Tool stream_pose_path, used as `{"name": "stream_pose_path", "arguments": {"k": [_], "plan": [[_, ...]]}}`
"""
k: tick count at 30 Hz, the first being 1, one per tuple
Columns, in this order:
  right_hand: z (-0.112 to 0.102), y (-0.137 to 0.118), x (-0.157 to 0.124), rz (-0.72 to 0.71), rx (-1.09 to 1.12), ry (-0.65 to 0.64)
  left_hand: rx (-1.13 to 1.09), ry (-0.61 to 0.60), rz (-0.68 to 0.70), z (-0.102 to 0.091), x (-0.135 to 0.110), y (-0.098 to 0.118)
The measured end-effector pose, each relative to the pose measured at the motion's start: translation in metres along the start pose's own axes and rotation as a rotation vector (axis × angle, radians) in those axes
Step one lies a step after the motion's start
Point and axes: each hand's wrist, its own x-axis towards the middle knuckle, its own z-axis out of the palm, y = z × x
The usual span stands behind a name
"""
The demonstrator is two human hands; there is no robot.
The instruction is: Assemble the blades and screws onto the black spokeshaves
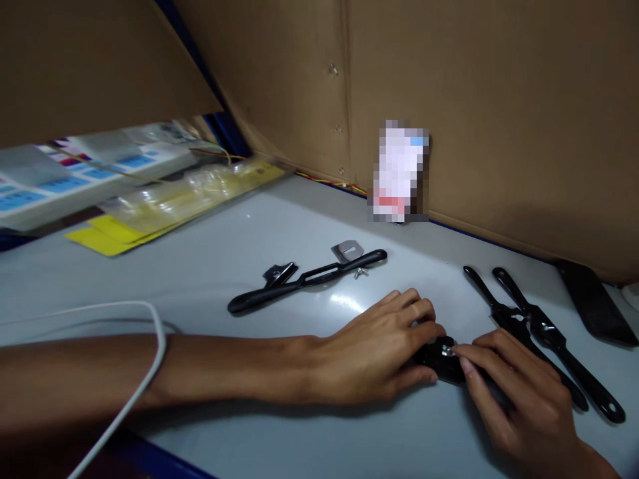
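Both hands meet low on the pale grey table (279, 219), working on a small black tool (439, 359) that lies between them, near the front edge and right of centre. The left hand (379, 352) lies flat along the table with its forearm stretched across from the left; its grip is closed around the near end of the black tool, thumb below and fingers curled over the top. The right hand (514, 392) comes in from the lower right, its grip pinched with fingertips (462, 356) on a small silvery part (448, 350) on top of the tool. Just beyond the right hand two more black handled tools (544, 332) lie side by side, touching or nearly so. Farther back, a long black handled tool (304, 279) lies alone, with a small metal plate (348, 251) just beside it. A white cable (150, 359) crosses the left forearm. Cardboard walls (499, 100) stand behind, and yellow packets (164, 206) lie at the left.
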Motion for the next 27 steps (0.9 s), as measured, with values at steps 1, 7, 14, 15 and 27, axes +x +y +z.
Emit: {"name": "stream_pose_path", "arguments": {"k": [1,7,14,15,27], "plan": [[0.0,0.0,0.0,-0.006,0.0,0.002,0.003,-0.005,0.001,0.0,0.0,0.0],[-0.002,-0.002,-0.001,-0.067,-0.106,-0.023,0.014,-0.019,-0.001,0.0,0.0,0.0],[0.002,-0.001,0.002,-0.036,-0.083,-0.014,0.017,-0.013,0.005,0.0,0.0,0.001],[0.004,-0.001,0.002,-0.029,-0.079,-0.019,0.02,-0.011,0.005,0.0,0.0,0.001],[0.006,-0.003,0.01,0.196,-0.072,-0.08,0.025,0.029,0.002,0.002,0.002,0.0]]}}
